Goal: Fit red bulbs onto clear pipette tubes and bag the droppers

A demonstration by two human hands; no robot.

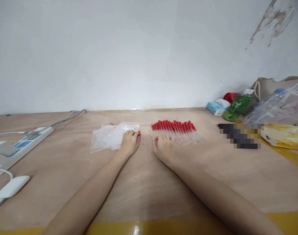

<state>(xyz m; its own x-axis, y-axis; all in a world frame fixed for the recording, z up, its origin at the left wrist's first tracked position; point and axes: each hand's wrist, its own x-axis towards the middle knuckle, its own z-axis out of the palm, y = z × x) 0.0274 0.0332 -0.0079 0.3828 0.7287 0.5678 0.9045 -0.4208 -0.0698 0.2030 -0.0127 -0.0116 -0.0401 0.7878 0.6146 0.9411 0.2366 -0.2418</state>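
My left hand is closed, with a small red rubber bulb showing at its fingertips. It rests at the right edge of some clear zip bags. Between my hands lie several thin clear tubes. My right hand lies with fingers spread over the stems at the left end of a row of red-bulbed droppers. Just beyond its thumb, a thin stem without a visible bulb points up and left. My right fingers partly hide the stems beneath them.
On the left are a power strip with plugs and cables, and a white device. To the right stand a tissue pack, a green bottle and plastic bags, with a blurred dark object in front. A wall closes the back.
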